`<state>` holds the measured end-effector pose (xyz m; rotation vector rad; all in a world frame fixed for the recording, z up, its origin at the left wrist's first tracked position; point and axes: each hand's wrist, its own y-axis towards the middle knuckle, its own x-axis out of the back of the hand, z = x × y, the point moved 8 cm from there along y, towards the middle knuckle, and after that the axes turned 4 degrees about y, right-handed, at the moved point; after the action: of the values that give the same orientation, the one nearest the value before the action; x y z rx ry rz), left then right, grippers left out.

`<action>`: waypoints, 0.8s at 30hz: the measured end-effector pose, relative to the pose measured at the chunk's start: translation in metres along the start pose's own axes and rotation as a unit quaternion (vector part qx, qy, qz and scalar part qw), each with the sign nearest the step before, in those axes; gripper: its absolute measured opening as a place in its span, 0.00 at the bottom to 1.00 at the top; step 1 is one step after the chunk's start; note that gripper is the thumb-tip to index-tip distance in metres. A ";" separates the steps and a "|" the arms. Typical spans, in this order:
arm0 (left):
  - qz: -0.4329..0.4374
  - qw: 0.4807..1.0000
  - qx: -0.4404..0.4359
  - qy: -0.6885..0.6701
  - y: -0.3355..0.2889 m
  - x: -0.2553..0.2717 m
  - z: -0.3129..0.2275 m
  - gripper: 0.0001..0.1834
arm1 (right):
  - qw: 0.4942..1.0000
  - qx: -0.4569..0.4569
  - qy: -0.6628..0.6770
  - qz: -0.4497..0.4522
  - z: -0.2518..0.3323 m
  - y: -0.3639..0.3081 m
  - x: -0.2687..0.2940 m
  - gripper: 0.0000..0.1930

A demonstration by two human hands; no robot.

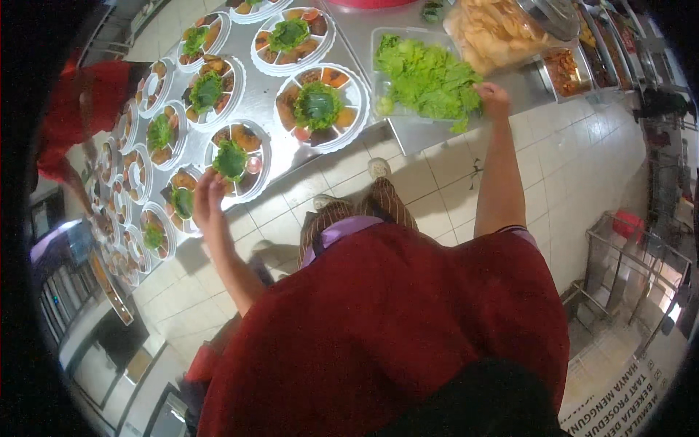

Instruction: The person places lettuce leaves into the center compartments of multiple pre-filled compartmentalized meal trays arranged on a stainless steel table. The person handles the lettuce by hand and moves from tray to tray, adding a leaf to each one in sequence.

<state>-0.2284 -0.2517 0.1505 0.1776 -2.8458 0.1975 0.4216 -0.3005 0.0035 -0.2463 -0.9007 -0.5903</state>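
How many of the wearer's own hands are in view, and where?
2: the left hand is beside a round white tray, the right hand at the right edge of the loose lettuce. Neither is hidden.

Table (256, 102) was smooth, glossy metal. Plates (362, 109) looked like shiny plastic; tub (376, 58) was clear plastic, lettuce (429, 73) rough and crinkled. Shirt (408, 313) was matt cloth, floor tiles (298, 186) smooth, faintly glossy.

We see a loose, deep-red top (393, 313) spreading wide over the person's body, lavender cloth (351, 227) showing at its far edge. The right sleeve (523, 234) shows lavender beside a dark trim. Brown, pale-striped trousers (393, 202) meet light, mottled shoes (378, 169); both hands (493, 100) are bare.
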 end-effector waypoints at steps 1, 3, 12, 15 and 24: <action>0.018 1.000 0.008 0.012 0.000 -0.023 -0.009 0.17 | 0.999 0.013 0.033 0.001 -0.011 0.005 0.004 0.20; 0.071 0.997 -0.016 0.028 -0.003 -0.064 -0.026 0.19 | 0.985 -0.037 0.163 0.031 -0.025 0.015 0.003 0.19; 0.188 0.982 -0.019 0.001 -0.012 -0.190 -0.064 0.18 | 0.959 -0.058 0.256 0.108 0.008 0.017 0.001 0.15; 0.194 0.981 -0.008 -0.008 -0.019 -0.194 -0.059 0.17 | 0.967 0.036 0.231 0.099 0.019 0.026 -0.002 0.14; 0.142 0.990 -0.011 0.013 -0.022 -0.191 -0.051 0.16 | 0.894 -0.055 0.432 0.102 0.090 0.026 0.071 0.10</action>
<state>-0.0299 -0.2457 0.1467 -0.2354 -2.8351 0.2249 0.4107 -0.2668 0.1150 -0.1495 0.0249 -0.4806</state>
